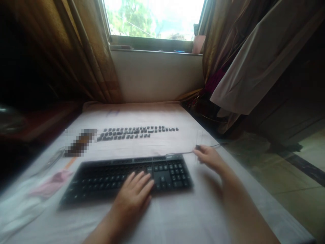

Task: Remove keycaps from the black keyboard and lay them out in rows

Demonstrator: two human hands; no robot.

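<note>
— Where is the keyboard sitting?
— The black plastic keyboard (101, 176) is lying flat on the white, cloth-covered table (177, 217). The left hand (134, 193) is resting palm down on its keys, fingers loosely spread and gripping nothing.
— And the right hand?
— The right hand (210, 158) is hovering just past the keyboard's far right corner. Its fingertips are meeting a small dark thing (198, 147), which is blurred, by the thin cable (182, 153). I cannot tell whether it is pinching. Small square keycaps (137, 132) are lying in rows beyond the keyboard.
</note>
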